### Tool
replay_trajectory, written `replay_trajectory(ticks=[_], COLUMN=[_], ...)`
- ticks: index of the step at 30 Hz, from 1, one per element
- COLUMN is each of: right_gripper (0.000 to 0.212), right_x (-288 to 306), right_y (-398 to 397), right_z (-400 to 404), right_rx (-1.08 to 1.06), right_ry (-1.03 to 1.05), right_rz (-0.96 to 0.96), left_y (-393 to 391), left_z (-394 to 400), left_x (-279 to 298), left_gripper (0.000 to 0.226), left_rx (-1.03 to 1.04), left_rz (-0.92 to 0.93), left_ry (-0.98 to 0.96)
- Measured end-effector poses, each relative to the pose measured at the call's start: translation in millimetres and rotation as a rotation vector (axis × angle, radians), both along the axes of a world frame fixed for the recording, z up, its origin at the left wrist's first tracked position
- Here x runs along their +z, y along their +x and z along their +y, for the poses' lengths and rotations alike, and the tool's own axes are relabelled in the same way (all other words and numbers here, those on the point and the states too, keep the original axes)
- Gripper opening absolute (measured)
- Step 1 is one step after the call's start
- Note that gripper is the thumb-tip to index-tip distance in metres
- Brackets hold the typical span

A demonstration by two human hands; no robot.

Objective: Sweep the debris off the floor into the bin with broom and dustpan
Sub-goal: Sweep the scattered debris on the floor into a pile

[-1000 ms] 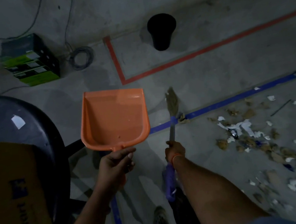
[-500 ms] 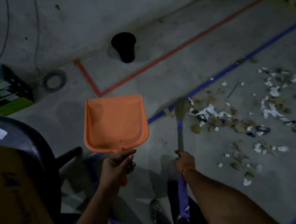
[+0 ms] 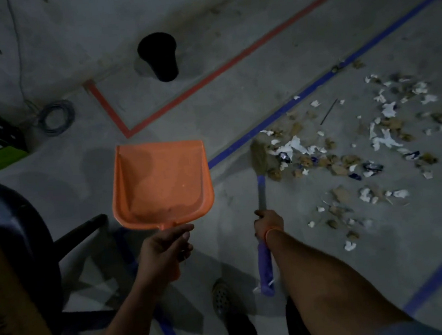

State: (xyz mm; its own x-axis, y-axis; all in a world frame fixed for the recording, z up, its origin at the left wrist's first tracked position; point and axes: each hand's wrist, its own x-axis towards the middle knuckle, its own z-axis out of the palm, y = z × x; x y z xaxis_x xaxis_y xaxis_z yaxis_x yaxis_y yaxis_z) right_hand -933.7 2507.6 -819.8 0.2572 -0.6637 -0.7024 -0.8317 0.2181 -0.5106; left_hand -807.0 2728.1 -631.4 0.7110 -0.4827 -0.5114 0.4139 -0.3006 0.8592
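My right hand is clamped on the broom, its shaft pointing twelve o'clock; debris spreads toward two. My left hand grips the dustpan, apparently empty

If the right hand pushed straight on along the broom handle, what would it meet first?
The right hand would first run into the broom head, which sits at the near edge of the debris; depth is hard to judge.

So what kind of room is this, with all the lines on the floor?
Probably a workshop or storage area, not a home. The bare concrete floor is marked out with red tape and blue tape, and a loose coil of cable lies by the wall.
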Motion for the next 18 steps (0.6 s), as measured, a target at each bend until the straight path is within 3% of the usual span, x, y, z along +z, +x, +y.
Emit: replay_trajectory(ticks=[9,18], right_gripper=[0.039,0.041], right_x=[2,38], right_y=[-105,-203], right_z=[-163,-179], right_rx=[-0.191,-0.099], right_ry=[-0.115,-0.136], right_rz=[0.103,0.025], left_y=[-50,-103], left_z=[-84,-184], left_x=[8,25], left_gripper=[0.018,0.018], left_rx=[-0.089,-0.254], left_rz=[-0.005,-0.071], left_ry=[-0.017,0.008])
